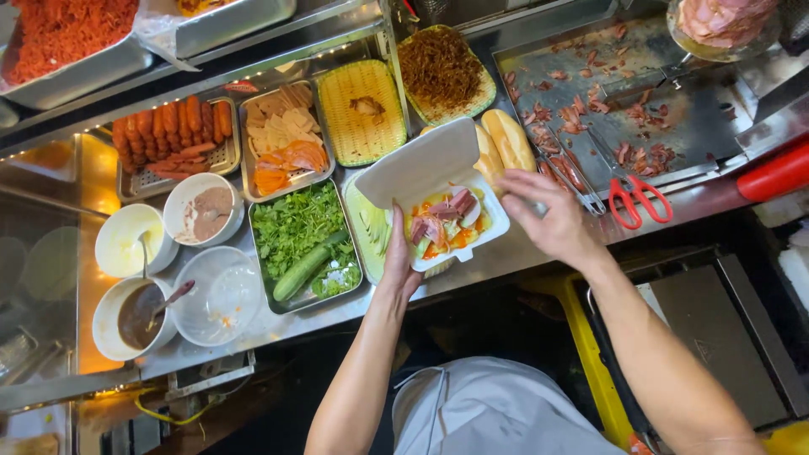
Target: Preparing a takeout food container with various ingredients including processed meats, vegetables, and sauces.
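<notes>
While left hand (396,253) steadies foam box (438,181) | right hand (548,221) grip open, empty

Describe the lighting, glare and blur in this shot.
Head view: warm glare on the steel counter at left; the right hand is slightly motion-blurred beside the white foam box; the left hand on the box is sharper; the area below the counter is dark.

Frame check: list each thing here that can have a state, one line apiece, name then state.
Foam box: lid open, filled with meat and vegetables.
Left hand: flat against the box's side.
Right hand: at the box's right edge.
Scissors: closed, lying on counter.
Cucumber: whole, on herbs.
Dark sauce bowl: partly full, spoon inside.
</notes>
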